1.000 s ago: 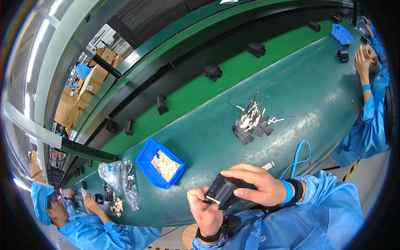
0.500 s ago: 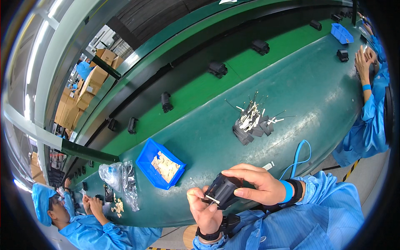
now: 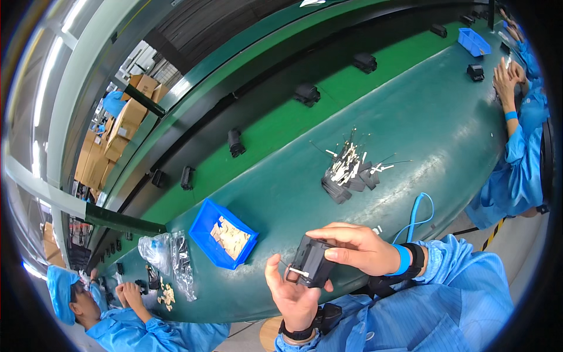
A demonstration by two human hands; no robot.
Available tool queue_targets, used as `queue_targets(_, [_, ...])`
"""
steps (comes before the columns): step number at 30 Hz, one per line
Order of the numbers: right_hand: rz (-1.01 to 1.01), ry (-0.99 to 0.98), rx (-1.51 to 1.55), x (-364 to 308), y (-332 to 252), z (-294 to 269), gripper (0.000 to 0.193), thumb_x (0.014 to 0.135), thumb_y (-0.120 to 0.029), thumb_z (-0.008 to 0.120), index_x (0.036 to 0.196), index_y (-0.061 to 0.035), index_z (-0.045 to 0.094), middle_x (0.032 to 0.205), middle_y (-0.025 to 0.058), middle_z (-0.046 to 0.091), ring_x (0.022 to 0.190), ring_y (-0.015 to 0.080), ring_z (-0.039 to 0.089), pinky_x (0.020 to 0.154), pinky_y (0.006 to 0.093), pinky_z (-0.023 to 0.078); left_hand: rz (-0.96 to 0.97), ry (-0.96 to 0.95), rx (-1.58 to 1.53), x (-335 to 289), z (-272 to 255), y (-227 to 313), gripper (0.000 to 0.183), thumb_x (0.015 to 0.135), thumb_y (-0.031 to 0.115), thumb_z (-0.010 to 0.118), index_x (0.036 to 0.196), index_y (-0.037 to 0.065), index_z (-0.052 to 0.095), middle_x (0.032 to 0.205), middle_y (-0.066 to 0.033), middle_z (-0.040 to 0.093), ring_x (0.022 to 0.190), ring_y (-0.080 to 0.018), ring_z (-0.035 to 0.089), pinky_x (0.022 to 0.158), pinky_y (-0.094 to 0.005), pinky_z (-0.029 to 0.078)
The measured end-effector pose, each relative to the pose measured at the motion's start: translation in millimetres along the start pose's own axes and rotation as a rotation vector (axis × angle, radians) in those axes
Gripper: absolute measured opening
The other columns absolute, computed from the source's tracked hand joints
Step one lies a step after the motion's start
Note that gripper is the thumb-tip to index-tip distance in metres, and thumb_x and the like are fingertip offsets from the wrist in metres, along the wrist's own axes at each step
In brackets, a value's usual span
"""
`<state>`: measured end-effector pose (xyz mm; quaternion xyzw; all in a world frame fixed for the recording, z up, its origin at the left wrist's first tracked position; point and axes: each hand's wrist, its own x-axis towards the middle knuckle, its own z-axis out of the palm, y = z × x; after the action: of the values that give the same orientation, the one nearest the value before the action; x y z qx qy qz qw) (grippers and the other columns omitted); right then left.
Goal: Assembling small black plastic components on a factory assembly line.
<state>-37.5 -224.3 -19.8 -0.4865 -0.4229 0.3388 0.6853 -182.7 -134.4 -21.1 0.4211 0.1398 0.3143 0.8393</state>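
Observation:
A black plastic housing (image 3: 314, 261) is held up over the near edge of the bench. My right hand (image 3: 360, 249) grips it from the right, thumb on the near face and fingers along the top. Under it, my left hand (image 3: 296, 299) cradles the lower end, palm up, its index finger raised away and a fingertip showing beyond the lower right edge. A small white strip with a thin wire (image 3: 298, 271) lies across the housing's left end. Farther off on the bench is a pile of black flat pieces with white connectors and thin wires (image 3: 349, 173).
A blue bin (image 3: 202, 243) of small tan pieces and clear plastic bags (image 3: 170, 255) lie to the left. Black housings (image 3: 306, 94) sit spaced along the green belt. A coiled blue cord (image 3: 414, 214) is at my right. Co-workers (image 3: 135, 325) sit on both sides.
The housing has turned more upright in my right hand. My left thumb and fingers have loosened from its left end, and the index finger has straightened upward.

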Motion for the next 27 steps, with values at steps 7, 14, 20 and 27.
queue_targets(7, [-0.182,0.139,-0.321,-2,-1,5,0.037,0.086,-0.023,0.057,0.118,-0.0031,0.055,0.112,0.0125,0.050,0.102,0.0264,0.050,0.084,0.0341,0.042,0.098,0.057,0.029,2,-1,-5,0.075,0.074,-0.007,0.064,0.133,0.012,0.022,0.110,-0.0173,0.050,0.088,-0.0242,0.058,0.060,-0.0354,0.052])
queue_targets(14, [-0.262,0.189,-0.504,-4,-2,14,0.034,0.076,-0.020,0.067,0.107,-0.0072,0.061,0.105,0.0093,0.052,0.092,0.0239,0.048,0.076,0.0326,0.042,0.122,0.087,0.065,3,-4,-10,0.070,0.073,-0.008,0.065,0.129,0.009,0.027,0.105,-0.0134,0.053,0.087,-0.0212,0.058,0.063,-0.0337,0.052])
queue_targets(20, [-0.335,0.241,-0.473,-3,-1,20,0.016,0.070,-0.009,0.069,0.086,-0.0089,0.068,0.090,0.0040,0.054,0.084,0.0234,0.049,0.071,0.0339,0.044,0.149,0.115,0.114,3,0,-15,0.068,0.071,-0.009,0.065,0.127,0.006,0.030,0.104,-0.0127,0.053,0.091,-0.0201,0.057,0.074,-0.0328,0.051])
queue_targets(27, [-0.623,0.222,-0.782,-9,0,26,0.023,0.063,-0.012,0.073,0.085,-0.0167,0.070,0.082,-0.0049,0.057,0.073,0.0177,0.043,0.065,0.0302,0.036,0.145,0.111,-0.218,6,5,-10,0.068,0.066,0.002,0.064,0.125,-0.001,0.030,0.104,-0.0164,0.052,0.094,-0.0222,0.056,0.083,-0.0333,0.047])
